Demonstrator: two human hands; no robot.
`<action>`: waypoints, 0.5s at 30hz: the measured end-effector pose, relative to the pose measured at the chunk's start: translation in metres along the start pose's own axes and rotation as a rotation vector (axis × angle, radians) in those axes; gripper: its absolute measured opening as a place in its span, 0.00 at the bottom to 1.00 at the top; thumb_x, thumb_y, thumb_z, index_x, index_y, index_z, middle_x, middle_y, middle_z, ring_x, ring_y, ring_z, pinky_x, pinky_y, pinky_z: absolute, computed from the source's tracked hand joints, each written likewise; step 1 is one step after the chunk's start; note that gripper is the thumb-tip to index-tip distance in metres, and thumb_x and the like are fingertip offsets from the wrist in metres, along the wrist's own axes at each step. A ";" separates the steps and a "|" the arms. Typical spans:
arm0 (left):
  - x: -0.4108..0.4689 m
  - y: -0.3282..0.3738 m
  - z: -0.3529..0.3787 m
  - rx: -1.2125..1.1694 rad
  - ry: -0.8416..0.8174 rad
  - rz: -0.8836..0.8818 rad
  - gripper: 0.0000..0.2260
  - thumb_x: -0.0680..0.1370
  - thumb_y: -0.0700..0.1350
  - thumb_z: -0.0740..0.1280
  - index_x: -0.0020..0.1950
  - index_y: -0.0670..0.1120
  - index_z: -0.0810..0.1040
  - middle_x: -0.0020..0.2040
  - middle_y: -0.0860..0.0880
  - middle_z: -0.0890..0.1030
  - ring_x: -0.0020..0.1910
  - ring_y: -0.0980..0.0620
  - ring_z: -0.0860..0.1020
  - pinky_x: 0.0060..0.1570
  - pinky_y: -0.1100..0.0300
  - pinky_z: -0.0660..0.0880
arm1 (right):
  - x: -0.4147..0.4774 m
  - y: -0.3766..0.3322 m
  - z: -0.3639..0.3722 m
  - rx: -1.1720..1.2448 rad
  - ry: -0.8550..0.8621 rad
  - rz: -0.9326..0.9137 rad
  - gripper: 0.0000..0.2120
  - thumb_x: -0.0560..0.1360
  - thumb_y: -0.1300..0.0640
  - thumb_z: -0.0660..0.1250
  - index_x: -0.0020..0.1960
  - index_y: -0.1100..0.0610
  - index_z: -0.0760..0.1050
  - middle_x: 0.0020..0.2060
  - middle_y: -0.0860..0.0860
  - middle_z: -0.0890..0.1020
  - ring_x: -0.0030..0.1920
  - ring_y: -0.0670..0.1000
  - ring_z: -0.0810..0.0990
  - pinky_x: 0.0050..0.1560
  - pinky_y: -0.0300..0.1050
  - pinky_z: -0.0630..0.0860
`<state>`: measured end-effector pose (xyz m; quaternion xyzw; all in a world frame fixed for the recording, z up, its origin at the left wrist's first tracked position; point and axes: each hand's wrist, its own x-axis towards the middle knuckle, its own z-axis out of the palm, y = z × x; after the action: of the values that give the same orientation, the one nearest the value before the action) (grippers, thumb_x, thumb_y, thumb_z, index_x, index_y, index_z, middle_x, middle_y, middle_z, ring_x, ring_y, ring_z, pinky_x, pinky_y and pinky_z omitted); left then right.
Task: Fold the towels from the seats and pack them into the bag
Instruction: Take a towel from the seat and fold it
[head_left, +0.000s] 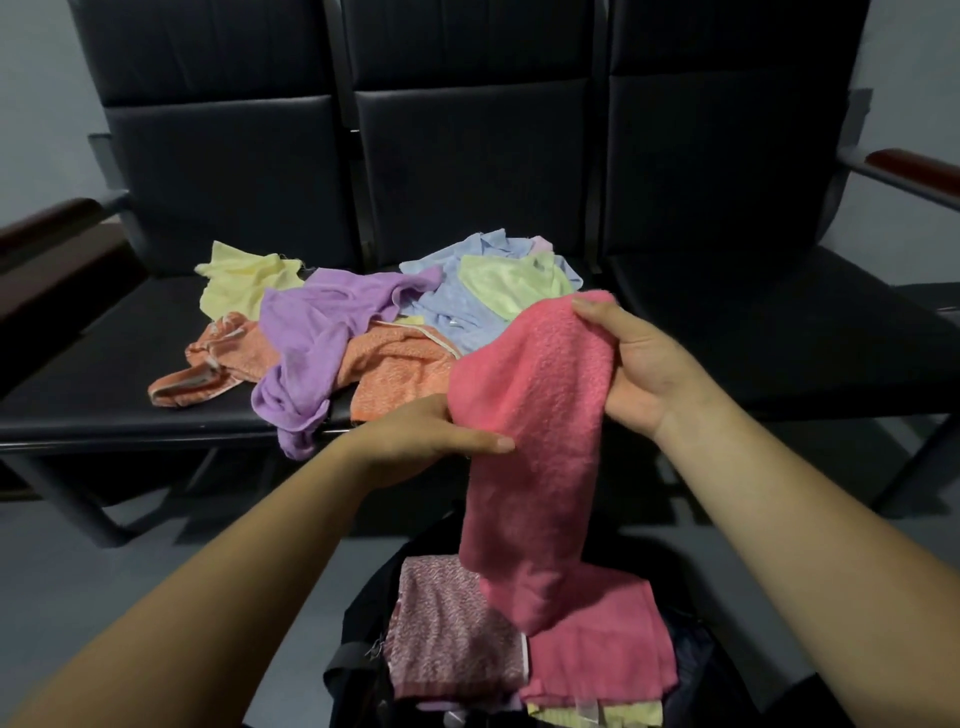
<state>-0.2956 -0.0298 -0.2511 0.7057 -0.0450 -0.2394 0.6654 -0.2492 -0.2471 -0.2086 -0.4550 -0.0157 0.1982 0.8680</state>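
A pink towel (535, 415) hangs lengthwise in the air in front of the row of seats (130, 374), and its lower end trails down onto the contents of an open black bag (363, 608) on the floor. The right hand (644, 364) pinches the towel's upper corner, with the thumb on the near face and the fingers hidden behind the cloth. The left hand (415, 441) grips the towel's left edge lower down, its thumb laid flat across the front and the other fingers out of sight.

In the bag a folded pink towel (613, 654) lies beside a folded patterned pink towel (447, 623).

A loose pile spans the left and middle seats. In it a purple towel (322, 332) droops over the front edge, orange towels (400, 374) lie under it, and a yellow towel (244, 280), a blue towel (457, 306) and a pale green towel (509, 283) lie toward the back.
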 end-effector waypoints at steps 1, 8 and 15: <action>-0.001 -0.002 -0.004 -0.028 -0.011 -0.016 0.16 0.74 0.34 0.74 0.61 0.40 0.80 0.60 0.42 0.83 0.61 0.44 0.81 0.63 0.52 0.77 | 0.000 -0.001 -0.001 -0.002 0.005 0.005 0.15 0.78 0.60 0.68 0.34 0.55 0.86 0.41 0.55 0.85 0.41 0.51 0.85 0.51 0.48 0.81; -0.008 -0.003 -0.009 -0.258 -0.100 -0.160 0.15 0.72 0.38 0.72 0.58 0.35 0.80 0.55 0.38 0.84 0.52 0.45 0.84 0.57 0.53 0.80 | 0.001 0.005 -0.010 -0.054 0.151 0.058 0.03 0.76 0.61 0.71 0.47 0.60 0.83 0.42 0.56 0.85 0.40 0.52 0.85 0.42 0.46 0.83; -0.008 -0.001 0.012 -0.306 -0.136 -0.091 0.11 0.70 0.38 0.76 0.52 0.41 0.86 0.51 0.42 0.86 0.48 0.47 0.85 0.51 0.55 0.81 | 0.006 0.004 -0.020 0.016 0.210 0.069 0.06 0.76 0.62 0.71 0.53 0.61 0.82 0.42 0.56 0.86 0.40 0.52 0.86 0.41 0.46 0.84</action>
<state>-0.3081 -0.0379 -0.2501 0.5796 -0.0207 -0.3204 0.7490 -0.2410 -0.2586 -0.2249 -0.4665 0.0929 0.1793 0.8611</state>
